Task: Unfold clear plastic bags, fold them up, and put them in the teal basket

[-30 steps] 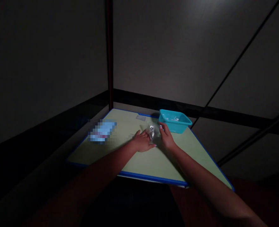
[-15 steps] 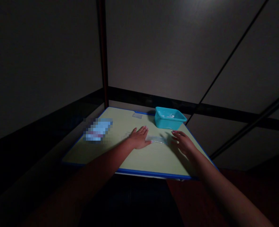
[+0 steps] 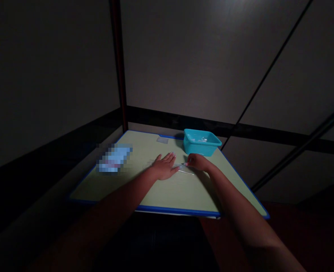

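A flat clear plastic sheet (image 3: pixel 185 171) lies on the pale yellow tabletop (image 3: pixel 167 194), its near edge glinting. My left hand (image 3: pixel 164 167) presses flat over the sheet's left part, fingers spread, which hides that part. At the other end, my right hand (image 3: pixel 197 162) is closed in a pinch on the sheet, its thumb and fingertip close to my left thumb. Part of the sheet is covered by the right hand, and whether it is folded there I cannot tell.
Behind my right hand stands a turquoise plastic basket (image 3: pixel 202 147) with something shiny inside. A small translucent rectangle (image 3: pixel 162 140) rests near the table's back edge. Toward the left lies a blurred-out bluish item (image 3: pixel 115 158). Wall panels (image 3: pixel 178 68) rise directly behind the table.
My right hand has moved left and down from above the sheet's right end and closed on it; less of the sheet shows. My left hand stays flat in place.
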{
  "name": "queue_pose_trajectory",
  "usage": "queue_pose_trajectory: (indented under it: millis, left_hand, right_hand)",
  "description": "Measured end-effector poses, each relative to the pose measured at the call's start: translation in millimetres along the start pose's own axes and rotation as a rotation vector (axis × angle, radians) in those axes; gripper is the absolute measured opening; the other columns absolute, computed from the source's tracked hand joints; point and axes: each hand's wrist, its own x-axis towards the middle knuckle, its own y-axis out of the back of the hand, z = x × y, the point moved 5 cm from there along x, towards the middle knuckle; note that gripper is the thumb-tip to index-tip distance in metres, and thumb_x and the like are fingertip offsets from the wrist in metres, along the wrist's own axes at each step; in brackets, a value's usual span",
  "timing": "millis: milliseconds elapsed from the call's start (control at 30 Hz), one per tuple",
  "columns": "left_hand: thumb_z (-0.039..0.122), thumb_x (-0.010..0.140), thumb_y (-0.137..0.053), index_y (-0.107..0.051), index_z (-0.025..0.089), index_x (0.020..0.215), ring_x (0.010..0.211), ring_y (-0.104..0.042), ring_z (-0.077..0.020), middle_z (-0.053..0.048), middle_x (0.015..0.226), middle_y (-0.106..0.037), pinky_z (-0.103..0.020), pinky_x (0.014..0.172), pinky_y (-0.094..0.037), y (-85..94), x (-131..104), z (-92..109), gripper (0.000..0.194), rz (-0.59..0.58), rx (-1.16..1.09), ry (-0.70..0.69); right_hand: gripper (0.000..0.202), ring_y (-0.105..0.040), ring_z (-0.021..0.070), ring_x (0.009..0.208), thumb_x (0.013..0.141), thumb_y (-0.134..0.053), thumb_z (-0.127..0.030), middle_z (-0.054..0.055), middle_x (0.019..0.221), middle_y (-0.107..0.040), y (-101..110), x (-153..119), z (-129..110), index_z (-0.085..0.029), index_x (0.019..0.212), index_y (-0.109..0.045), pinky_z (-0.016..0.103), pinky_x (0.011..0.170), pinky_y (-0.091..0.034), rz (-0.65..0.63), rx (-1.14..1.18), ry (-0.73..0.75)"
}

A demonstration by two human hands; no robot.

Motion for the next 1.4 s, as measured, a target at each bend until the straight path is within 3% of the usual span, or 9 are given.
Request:
queue_pose_trajectory:
  millis: [233, 400, 567, 700, 833, 967, 1200, 1300, 1400]
  left_hand:
    - [0.04, 0.091, -0.023, -0.014, 0.015, 0.145, 0.14, -0.008, -0.0216, -0.008, 0.152, -0.007, -0.053, 0.109, -0.009, 2.3, -1, 2, 0.06, -0.032, 0.05, -0.029]
    - [0.041, 0.09, -0.027, -0.022, 0.019, 0.143, 0.139, -0.011, -0.0222, -0.007, 0.152, -0.014, -0.054, 0.109, -0.005, 10.6, -5, 4, 0.057, 0.05, 0.097, -0.064]
    - [0.036, 0.09, -0.033, -0.041, 0.024, 0.133, 0.137, -0.016, -0.0243, -0.007, 0.149, -0.026, -0.056, 0.108, -0.004, 21.1, -11, 1, 0.046, 0.157, 0.127, -0.083]
    - [0.031, 0.088, -0.039, -0.061, 0.023, 0.108, 0.126, -0.035, -0.0233, -0.007, 0.13, -0.049, -0.045, 0.106, -0.022, 33.9, -15, 1, 0.03, 0.258, 0.088, -0.143]
    - [0.028, 0.085, -0.042, -0.063, 0.02, 0.091, 0.102, -0.049, -0.0217, -0.007, 0.099, -0.06, -0.036, 0.089, -0.039, 43.9, -15, -4, 0.023, 0.325, 0.019, -0.174]
    - [0.025, 0.085, -0.041, -0.061, 0.018, 0.084, 0.088, -0.054, -0.0202, -0.007, 0.087, -0.062, -0.032, 0.08, -0.041, 41.7, -13, -18, 0.022, 0.274, 0.041, -0.098]
    - [0.035, 0.084, -0.045, -0.06, 0.017, 0.074, 0.079, -0.056, -0.0218, -0.009, 0.08, -0.062, -0.03, 0.065, -0.039, 46.5, -16, -45, 0.026, 0.231, 0.178, 0.209]
    - [0.044, 0.083, -0.046, -0.059, 0.017, 0.073, 0.077, -0.056, -0.0206, -0.008, 0.079, -0.062, -0.029, 0.064, -0.038, 47.5, -16, -52, 0.032, 0.261, 0.073, 0.242]
    - [0.05, 0.076, -0.054, -0.058, 0.018, 0.07, 0.07, -0.055, -0.0176, -0.004, 0.075, -0.062, -0.027, 0.061, -0.037, 40.9, -15, -59, 0.033, 0.184, -0.124, 0.249]
  right_hand:
    - [0.021, -0.049, 0.013, 0.062, 0.064, -0.069, -0.029, 0.003, 0.07, -0.062, 0, -10, 16, -0.013, 0.075, -0.062, 0.022, 0.053, -0.033, -0.069, 0.024, 0.037]
    - [0.018, -0.044, 0.0118, 0.059, 0.065, -0.066, -0.03, 0.0, 0.062, -0.057, 3, -14, 17, -0.014, 0.07, -0.061, 0.022, 0.052, -0.031, -0.114, 0.047, 0.072]
    - [0.022, -0.045, 0.012, 0.059, 0.073, -0.061, -0.035, 0.001, 0.064, -0.057, 5, -16, 14, -0.013, 0.072, -0.061, 0.022, 0.052, -0.032, -0.141, 0.098, 0.088]
    - [0.025, -0.045, 0.0124, 0.058, 0.079, -0.055, -0.034, 0.003, 0.063, -0.058, 5, -18, 11, -0.013, 0.069, -0.064, 0.023, 0.052, -0.031, -0.128, 0.015, 0.082]
    - [0.019, -0.048, 0.0128, 0.061, 0.077, -0.057, -0.028, 0.005, 0.068, -0.063, 6, -19, 9, -0.012, 0.076, -0.066, 0.022, 0.053, -0.032, -0.128, -0.053, 0.066]
    - [0.019, -0.051, 0.0136, 0.065, 0.077, -0.058, -0.026, 0.006, 0.075, -0.066, 7, -21, 8, -0.01, 0.083, -0.067, 0.021, 0.054, -0.033, -0.154, -0.101, 0.041]
    - [0.021, -0.053, 0.0137, 0.067, 0.078, -0.059, -0.026, 0.007, 0.082, -0.067, 8, -20, 11, -0.01, 0.088, -0.067, 0.02, 0.054, -0.034, -0.159, -0.09, 0.004]
    - [0.021, -0.052, 0.013, 0.065, 0.08, -0.057, -0.028, 0.007, 0.081, -0.067, 8, -20, 12, -0.01, 0.086, -0.067, 0.02, 0.054, -0.034, -0.156, -0.083, -0.001]
    - [0.025, -0.051, 0.013, 0.064, 0.083, -0.054, -0.031, 0.007, 0.078, -0.066, 9, -21, 12, -0.01, 0.084, -0.067, 0.021, 0.054, -0.034, -0.145, -0.078, 0.003]
